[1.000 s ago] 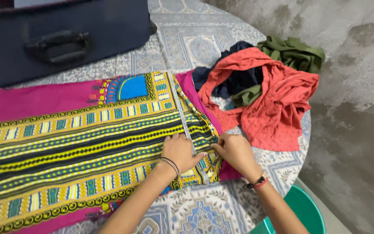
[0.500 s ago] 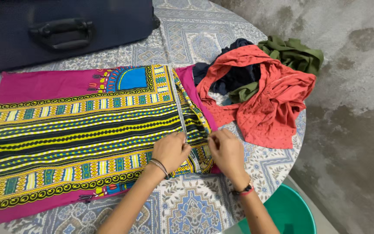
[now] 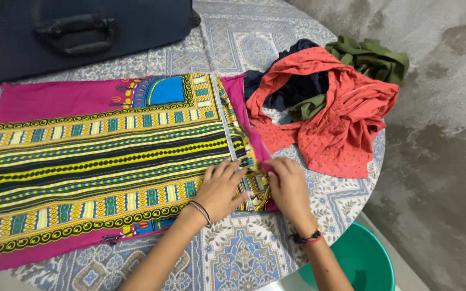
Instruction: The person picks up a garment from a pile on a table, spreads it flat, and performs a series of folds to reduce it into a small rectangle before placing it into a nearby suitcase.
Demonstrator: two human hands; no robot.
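A magenta garment (image 3: 98, 156) with yellow, black and blue patterned bands lies spread flat on the round table (image 3: 254, 43). My left hand (image 3: 221, 188) presses flat on its right part, fingers spread. My right hand (image 3: 287, 186) pinches the folded right edge of the garment near the table's front. Both wrists wear bracelets.
A heap of clothes sits at the right: a red garment (image 3: 341, 118) over a navy one (image 3: 297, 86), and an olive green one (image 3: 373, 56). A dark blue suitcase (image 3: 76, 32) with a handle lies at the back left. A green bucket (image 3: 362, 261) stands on the floor below the table's edge.
Both hands have shifted slightly along the garment's right edge, the left one now flatter with spread fingers. The view has moved a little, so the cloth appears higher in the frame.
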